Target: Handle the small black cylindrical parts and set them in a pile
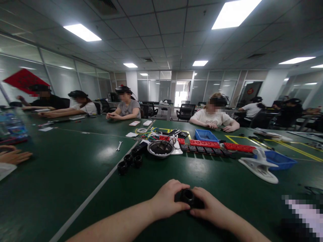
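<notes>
A black round part (188, 196) with a dark hollow centre is held between both hands, low over the green table near its front edge. My left hand (168, 199) grips it from the left, with the thumb along its near side. From the right, my right hand (207, 205) closes on the same part, fingertips at its rim. Black material beside the ring is partly hidden by the fingers. Farther up the table, several similar black round parts (122, 167) stand grouped to the left.
A metal bowl (160, 155) with dark contents, red power strips (204, 144), a blue tray (206, 136) and a white clamp-like stand (261, 168) lie beyond my hands. A wrench (119, 146) rests left. Another person's hand (15, 156) is at far left; several people sit around.
</notes>
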`<state>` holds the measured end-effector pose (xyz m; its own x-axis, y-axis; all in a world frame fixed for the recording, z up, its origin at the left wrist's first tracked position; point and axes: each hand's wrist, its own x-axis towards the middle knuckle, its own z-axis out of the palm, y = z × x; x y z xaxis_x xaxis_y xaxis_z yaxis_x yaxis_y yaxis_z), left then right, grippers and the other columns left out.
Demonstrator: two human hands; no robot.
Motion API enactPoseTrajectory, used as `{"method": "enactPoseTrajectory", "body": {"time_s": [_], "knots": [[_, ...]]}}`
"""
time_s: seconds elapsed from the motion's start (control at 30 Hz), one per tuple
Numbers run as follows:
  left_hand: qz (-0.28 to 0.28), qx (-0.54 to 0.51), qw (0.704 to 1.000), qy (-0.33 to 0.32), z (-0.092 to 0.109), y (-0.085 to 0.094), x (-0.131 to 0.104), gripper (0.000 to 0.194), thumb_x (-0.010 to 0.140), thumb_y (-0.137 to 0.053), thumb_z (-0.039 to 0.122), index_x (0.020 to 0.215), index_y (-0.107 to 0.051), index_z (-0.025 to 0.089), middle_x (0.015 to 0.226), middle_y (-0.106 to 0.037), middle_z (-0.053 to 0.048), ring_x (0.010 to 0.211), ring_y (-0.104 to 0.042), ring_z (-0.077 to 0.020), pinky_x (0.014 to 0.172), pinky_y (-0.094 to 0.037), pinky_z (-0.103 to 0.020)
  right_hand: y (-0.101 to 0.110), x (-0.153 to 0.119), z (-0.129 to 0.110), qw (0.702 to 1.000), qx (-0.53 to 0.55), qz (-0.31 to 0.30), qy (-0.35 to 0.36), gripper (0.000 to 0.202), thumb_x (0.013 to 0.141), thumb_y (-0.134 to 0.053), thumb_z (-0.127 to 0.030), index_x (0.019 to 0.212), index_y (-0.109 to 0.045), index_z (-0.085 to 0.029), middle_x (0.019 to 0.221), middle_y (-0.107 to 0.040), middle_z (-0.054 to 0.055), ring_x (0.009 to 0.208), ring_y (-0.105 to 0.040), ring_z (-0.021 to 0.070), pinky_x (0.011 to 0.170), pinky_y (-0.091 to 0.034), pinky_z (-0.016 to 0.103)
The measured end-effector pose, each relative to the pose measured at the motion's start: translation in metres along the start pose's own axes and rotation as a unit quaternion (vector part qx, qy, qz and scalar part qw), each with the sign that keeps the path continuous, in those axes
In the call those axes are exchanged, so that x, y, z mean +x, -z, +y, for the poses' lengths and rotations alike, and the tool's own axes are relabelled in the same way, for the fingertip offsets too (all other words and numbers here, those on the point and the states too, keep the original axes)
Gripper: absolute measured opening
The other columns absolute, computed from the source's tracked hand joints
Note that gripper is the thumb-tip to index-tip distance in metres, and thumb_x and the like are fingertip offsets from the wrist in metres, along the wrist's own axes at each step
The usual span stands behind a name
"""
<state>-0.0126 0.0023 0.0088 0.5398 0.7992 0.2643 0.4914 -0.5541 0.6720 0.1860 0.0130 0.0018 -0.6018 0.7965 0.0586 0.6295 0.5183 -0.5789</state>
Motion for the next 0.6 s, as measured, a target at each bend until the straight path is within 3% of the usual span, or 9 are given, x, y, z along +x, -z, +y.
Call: {"method": "enactPoseTrajectory", "body": {"time_s": [0.2, 0.33, 0.47, 0.6], "knots": [[-0.002, -0.013, 1.0, -0.007, -0.004, -0.003, 0.001, 0.05, 0.065, -0.073, 0.025, 0.111, -0.054, 0.023, 0.099, -0.056, -0.002, 0.095, -0.05, -0.0193, 0.084, -0.038, -0.028, -0.004, 0.003, 0.004, 1.0, 0.011, 0.011, -0.026, 0.023, 0.062, -0.068, -0.022, 0.083, -0.06, -0.017, 0.08, -0.06, 0.001, 0.076, -0.053, 0.0186, 0.066, -0.039, 0.027], [0.03, -0.025, 0.997, 0.059, -0.003, -0.009, 0.002, 0.045, 0.06, -0.074, 0.026, 0.102, -0.057, 0.021, 0.095, -0.055, -0.001, 0.09, -0.051, -0.0192, 0.078, -0.039, -0.028, -0.017, 0.005, -0.006, 0.993, -0.06, 0.066, -0.079, 0.02, 0.064, -0.065, -0.031, 0.073, -0.056, -0.016, 0.073, -0.059, 0.003, 0.066, -0.053, 0.0184, 0.056, -0.036, 0.026], [0.086, -0.009, 0.988, 0.129, -0.001, -0.017, 0.003, 0.044, 0.055, -0.077, 0.027, 0.092, -0.055, 0.019, 0.094, -0.053, -0.002, 0.088, -0.05, -0.02, 0.077, -0.039, -0.029, -0.025, 0.006, -0.016, 0.972, -0.178, 0.124, -0.088, 0.014, 0.065, -0.061, -0.028, 0.072, -0.054, -0.018, 0.074, -0.061, 0.005, 0.072, -0.052, 0.022, 0.063, -0.035, 0.03], [0.09, -0.005, 0.989, 0.117, 0.0, -0.019, 0.002, 0.041, 0.058, -0.075, 0.026, 0.093, -0.054, 0.019, 0.095, -0.053, -0.002, 0.089, -0.049, -0.0202, 0.078, -0.039, -0.03, -0.022, 0.002, -0.019, 0.972, -0.191, 0.122, -0.065, 0.028, 0.066, -0.062, -0.043, 0.077, -0.055, -0.018, 0.08, -0.061, 0.006, 0.077, -0.052, 0.0251, 0.068, -0.035, 0.035]]}}
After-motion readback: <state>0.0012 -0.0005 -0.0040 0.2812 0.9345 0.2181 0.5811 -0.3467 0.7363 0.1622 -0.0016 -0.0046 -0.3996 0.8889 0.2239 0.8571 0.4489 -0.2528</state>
